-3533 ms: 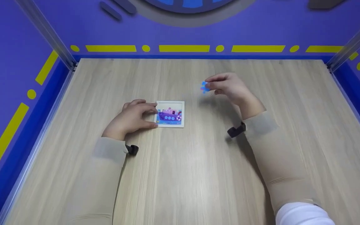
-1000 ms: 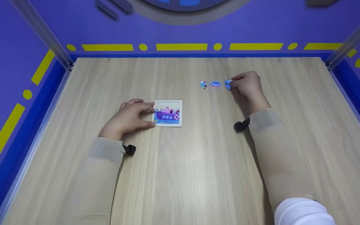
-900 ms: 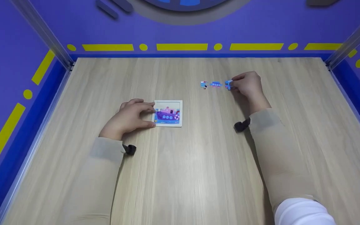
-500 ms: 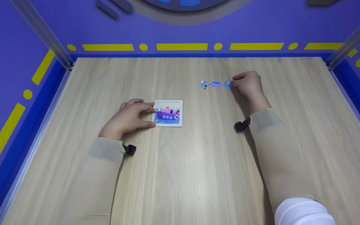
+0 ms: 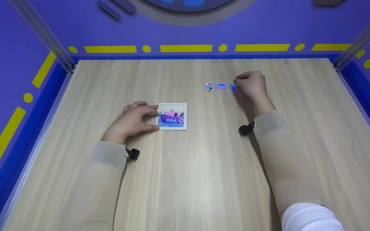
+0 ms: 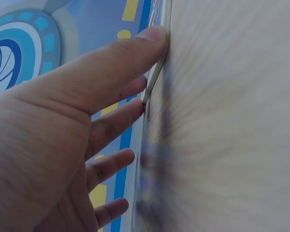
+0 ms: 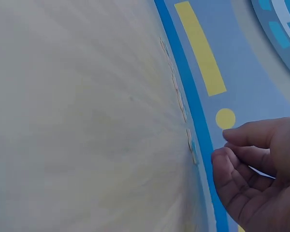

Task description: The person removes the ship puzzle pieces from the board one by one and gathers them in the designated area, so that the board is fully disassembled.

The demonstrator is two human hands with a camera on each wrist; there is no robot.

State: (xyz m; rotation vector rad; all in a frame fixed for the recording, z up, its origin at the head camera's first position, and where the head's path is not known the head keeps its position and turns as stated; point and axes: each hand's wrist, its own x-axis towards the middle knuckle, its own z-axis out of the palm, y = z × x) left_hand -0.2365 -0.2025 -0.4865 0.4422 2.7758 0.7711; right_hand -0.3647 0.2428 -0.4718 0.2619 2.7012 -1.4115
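Note:
A small white-framed jigsaw puzzle lies flat on the table, with a purple and pink ship in its lower part and a pale band above. At its left edge is my left hand, thumb on the near corner and a fingertip at the far one, holding it. Farther back, three loose jigsaw pieces form a row: a left piece, a blue middle piece and a right piece. My right hand hovers just over the right piece, fingers loosely bent; in the right wrist view its fingertips hold nothing.
The light wood table ends at a blue back wall with yellow dashes. Side walls stand left and right. A black wrist camera is on the left wrist and another wrist camera on the right.
Earlier my right hand carried blue pieces through the air; then they lay in a row while it pinched the right one, which turned. Now it has let go and lifted slightly. Left hand stays put.

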